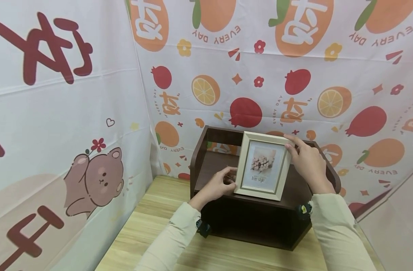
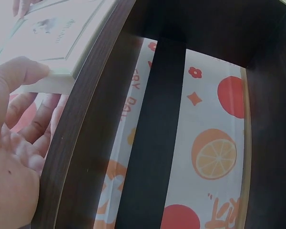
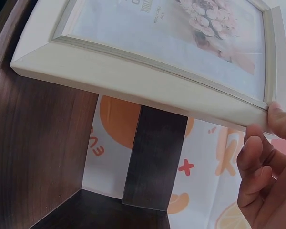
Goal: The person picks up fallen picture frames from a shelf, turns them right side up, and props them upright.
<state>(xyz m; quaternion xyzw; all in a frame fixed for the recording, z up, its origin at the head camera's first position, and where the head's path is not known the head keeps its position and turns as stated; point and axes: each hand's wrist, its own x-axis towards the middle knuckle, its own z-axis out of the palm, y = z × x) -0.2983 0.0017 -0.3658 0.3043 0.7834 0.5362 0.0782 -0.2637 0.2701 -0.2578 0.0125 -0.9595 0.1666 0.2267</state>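
Note:
A cream picture frame (image 1: 263, 165) with a flower print and the words "free style" stands slightly tilted on the upper shelf (image 1: 215, 165) of a dark brown wooden rack. At its lower left edge my left hand (image 1: 220, 185) pinches it; in the left wrist view the thumb (image 2: 26, 71) lies on the front and the fingers are behind. My right hand (image 1: 308, 162) holds the upper right corner. Thumb and index finger meet at that corner in the right wrist view, where the frame's side (image 3: 133, 76) shows close up. The frame's back is hidden.
Below the shelf the rack has an open lower compartment (image 1: 250, 222). The rack stands on a light wood-grain table (image 1: 152, 222). Fruit-printed cloth (image 1: 206, 56) hangs directly behind it, and a bear-printed cloth (image 1: 118, 98) hangs at the left.

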